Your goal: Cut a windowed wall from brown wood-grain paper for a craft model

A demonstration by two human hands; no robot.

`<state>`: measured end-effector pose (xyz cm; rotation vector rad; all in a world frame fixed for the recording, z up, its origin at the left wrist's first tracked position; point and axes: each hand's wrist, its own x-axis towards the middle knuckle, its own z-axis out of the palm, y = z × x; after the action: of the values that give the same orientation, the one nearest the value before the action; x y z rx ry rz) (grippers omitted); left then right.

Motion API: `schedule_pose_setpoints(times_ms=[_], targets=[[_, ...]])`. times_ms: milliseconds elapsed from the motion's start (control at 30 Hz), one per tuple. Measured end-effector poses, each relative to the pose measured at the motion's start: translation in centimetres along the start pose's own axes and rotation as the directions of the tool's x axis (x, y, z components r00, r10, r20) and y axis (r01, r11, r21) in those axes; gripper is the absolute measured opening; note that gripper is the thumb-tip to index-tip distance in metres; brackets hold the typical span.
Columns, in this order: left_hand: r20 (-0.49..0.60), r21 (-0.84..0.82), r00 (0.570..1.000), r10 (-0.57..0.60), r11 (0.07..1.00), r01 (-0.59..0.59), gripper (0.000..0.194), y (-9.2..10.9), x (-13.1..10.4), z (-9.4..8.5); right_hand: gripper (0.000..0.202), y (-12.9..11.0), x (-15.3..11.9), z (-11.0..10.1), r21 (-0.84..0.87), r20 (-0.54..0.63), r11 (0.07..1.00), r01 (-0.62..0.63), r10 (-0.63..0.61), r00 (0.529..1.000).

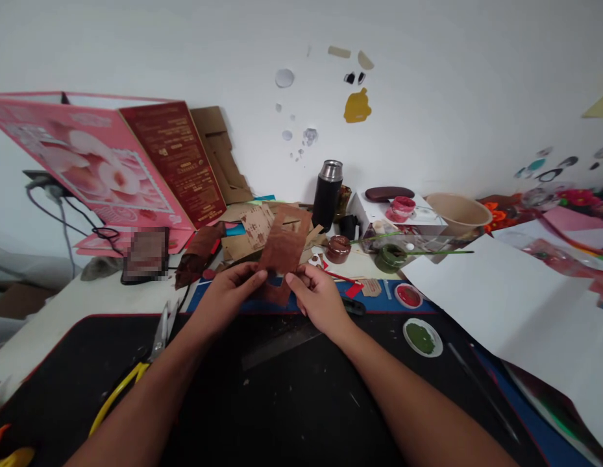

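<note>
Between my two hands I hold up a strip of brown-painted cardboard [284,246] with cut-out openings near its top and lower part. My left hand [232,290] pinches its left edge between thumb and fingers. On the opposite edge, my right hand [319,295] grips it the same way, thumb in front. Behind the strip lie torn cardboard scraps [255,224], some with brown paint marks. Yellow-handled scissors [159,331] rest partly under my left forearm. A clear ruler [282,344] lies on the black mat [282,408] below my hands.
A black thermos [327,198] stands behind the hands. Open paint jars of brown [338,249] and green [390,258], a brush across the latter, stand to the right. Lids with red [408,296] and green paint [422,338] lie nearer. A pink box [97,162] and phone [145,255] are left.
</note>
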<state>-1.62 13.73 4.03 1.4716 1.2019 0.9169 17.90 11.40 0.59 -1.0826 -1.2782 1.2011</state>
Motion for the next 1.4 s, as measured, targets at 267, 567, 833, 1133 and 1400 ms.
schedule_pose_setpoints(times_ms=[267,567,833,1133,1400], targets=[[-0.004,-0.202,0.999,-0.045,0.979,0.043,0.043,-1.6,-0.4,-0.3,0.036,0.0,-0.1,0.4,0.020,0.094,0.999,-0.031,0.029,0.995],[0.029,-0.353,0.994,-0.108,0.929,0.111,0.045,-1.4,-0.5,-0.3,0.050,-0.3,0.6,-0.4,0.320,-0.065,0.946,-0.054,0.079,0.995],[0.219,-0.289,0.973,-0.066,0.949,0.129,0.043,-1.3,-0.7,-0.7,0.049,-0.6,0.8,-0.5,0.387,-0.140,0.922,-0.025,0.085,0.986],[0.043,-0.392,0.995,-0.088,0.915,0.097,0.037,-1.7,-0.2,-0.5,0.055,-0.5,0.6,-0.1,0.385,-0.155,0.923,-0.020,0.086,0.984],[-0.166,-0.507,0.981,-0.097,0.862,0.000,0.037,-1.7,0.5,-1.2,0.058,-0.6,0.8,-0.2,0.437,-0.118,0.899,-0.040,0.101,0.988]])
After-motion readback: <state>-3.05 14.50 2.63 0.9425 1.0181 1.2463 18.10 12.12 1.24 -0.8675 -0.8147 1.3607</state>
